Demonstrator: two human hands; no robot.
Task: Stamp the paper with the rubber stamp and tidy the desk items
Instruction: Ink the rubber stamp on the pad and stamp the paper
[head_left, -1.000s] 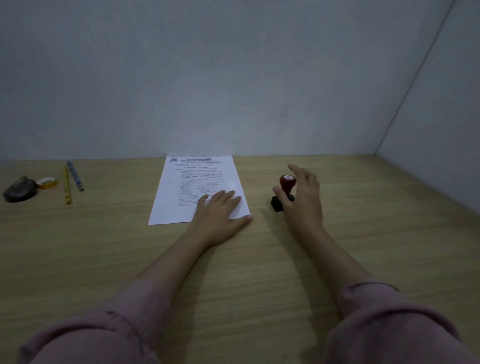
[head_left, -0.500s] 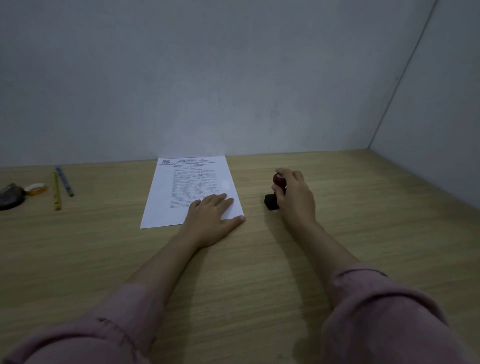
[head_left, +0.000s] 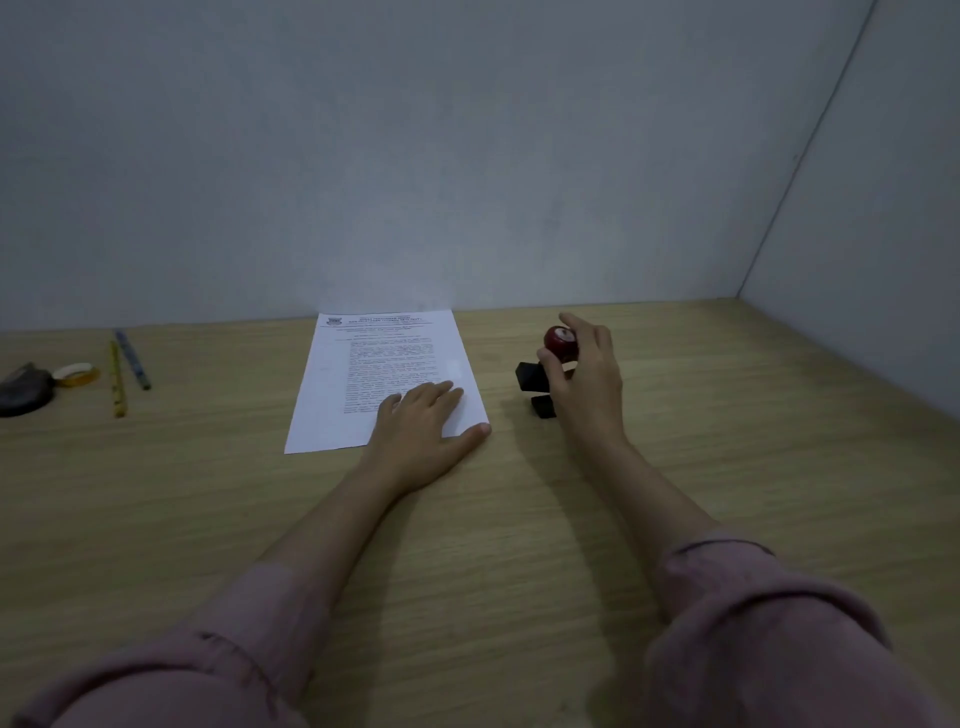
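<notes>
Red and rounded, the knob of the rubber stamp (head_left: 560, 344) sits in the grip of the right hand (head_left: 584, 382), fingers clenched around it, its black base tilted and raised off a small black block (head_left: 543, 406) on the wooden surface (head_left: 519, 519). Just left, the left hand (head_left: 423, 428) lies flat, palm down, pressing the near right corner of the printed paper (head_left: 384, 364). Far left lie two pencils (head_left: 124, 371), a tape roll (head_left: 77, 374) and a dark pouch (head_left: 23, 389).
</notes>
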